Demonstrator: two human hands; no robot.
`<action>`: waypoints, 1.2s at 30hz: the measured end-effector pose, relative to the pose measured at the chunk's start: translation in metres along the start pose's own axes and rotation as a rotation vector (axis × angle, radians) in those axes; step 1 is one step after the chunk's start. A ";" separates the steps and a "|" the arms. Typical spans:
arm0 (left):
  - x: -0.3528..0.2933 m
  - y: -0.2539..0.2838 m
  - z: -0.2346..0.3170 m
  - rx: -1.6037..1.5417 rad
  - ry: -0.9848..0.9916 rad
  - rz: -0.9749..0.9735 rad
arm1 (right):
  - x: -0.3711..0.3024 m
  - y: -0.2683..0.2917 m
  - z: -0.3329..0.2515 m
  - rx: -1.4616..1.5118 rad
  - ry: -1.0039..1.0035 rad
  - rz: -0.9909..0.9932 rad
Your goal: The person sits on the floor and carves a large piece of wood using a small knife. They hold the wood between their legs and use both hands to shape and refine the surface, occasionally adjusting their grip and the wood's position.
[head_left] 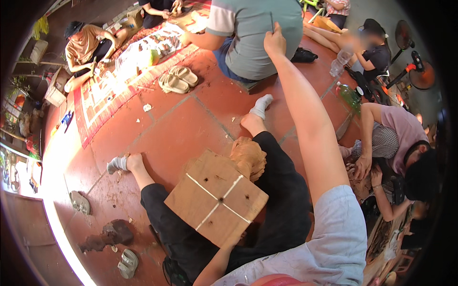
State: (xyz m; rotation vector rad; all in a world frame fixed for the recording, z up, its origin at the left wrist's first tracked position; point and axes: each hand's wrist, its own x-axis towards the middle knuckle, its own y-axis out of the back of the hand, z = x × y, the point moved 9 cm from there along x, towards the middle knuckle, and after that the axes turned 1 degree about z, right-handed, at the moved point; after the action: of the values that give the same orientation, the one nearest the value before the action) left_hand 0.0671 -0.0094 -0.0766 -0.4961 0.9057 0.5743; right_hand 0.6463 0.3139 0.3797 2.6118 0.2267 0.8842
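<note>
Across my lap lies a wood carving, its square flat base [214,200] turned up toward me. The base has two white lines crossing at a dark hole, with several smaller holes around it. Beyond the far edge of the base, the rounded carved part [249,157] rests by my right thigh. My left hand [234,238] is at the near edge of the base, gripping it, with most fingers hidden underneath. Far ahead, my right arm is stretched out, and my right hand [275,44] is closed around a thin dark rod [272,23] pointing up.
A person in a grey-green shirt [257,43] sits right ahead, near my right hand. To the right another person [400,128] bends over. Beige sandals [177,79] lie by a red mat [95,112]. A dark lump [117,232] and grey sandals [128,263] are at the left.
</note>
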 end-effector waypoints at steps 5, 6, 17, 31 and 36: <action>-0.001 0.013 0.002 -0.038 -0.060 0.012 | -0.051 -0.065 -0.001 -0.106 0.149 -0.259; 0.013 -0.019 0.011 0.015 -0.068 -0.111 | -0.040 -0.022 0.065 -0.115 0.317 -0.258; 0.009 0.010 -0.004 0.081 -0.065 0.044 | -0.406 0.108 0.112 0.840 -1.103 -0.583; -0.014 0.006 0.025 0.202 -0.142 0.075 | -0.433 0.225 0.006 1.296 -0.838 -0.552; -0.005 0.013 0.026 0.195 -0.324 0.104 | -0.422 0.252 -0.043 1.142 -0.659 -0.553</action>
State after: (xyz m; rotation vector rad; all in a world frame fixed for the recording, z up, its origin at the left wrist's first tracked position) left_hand 0.0712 0.0155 -0.0604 -0.1722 0.6710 0.6325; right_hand 0.2946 -0.0174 0.2783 3.2614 1.5102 -0.4957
